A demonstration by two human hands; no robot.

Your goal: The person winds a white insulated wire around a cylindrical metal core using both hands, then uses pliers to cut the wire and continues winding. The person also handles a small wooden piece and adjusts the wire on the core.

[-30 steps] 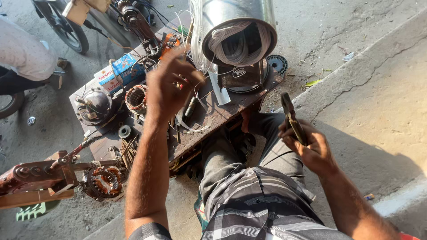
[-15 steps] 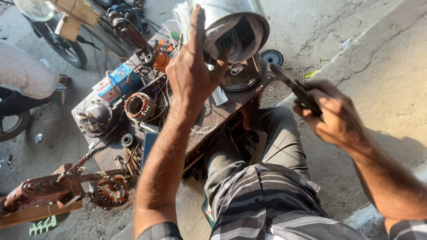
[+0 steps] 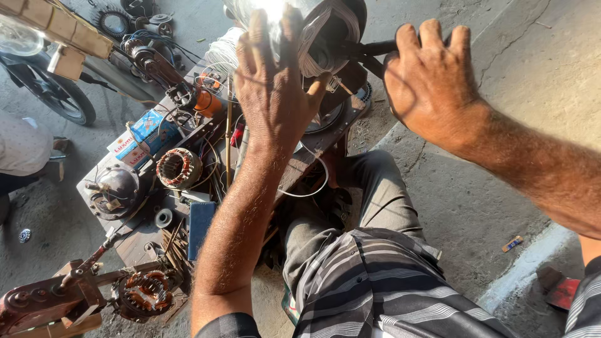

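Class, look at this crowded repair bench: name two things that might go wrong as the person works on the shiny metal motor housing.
1. The left hand lies flat on the shiny metal motor housing rather than gripping it; the housing might roll off the cluttered wooden bench.
2. The right hand brings dark-handled pliers close to the left fingers; a slip might pinch them.

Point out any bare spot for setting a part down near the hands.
The workbench is crowded: copper-wound stator, round motor housing, boxes, wires. Bare room is the concrete ledge beyond the right hand, and the floor beside the trousered leg.
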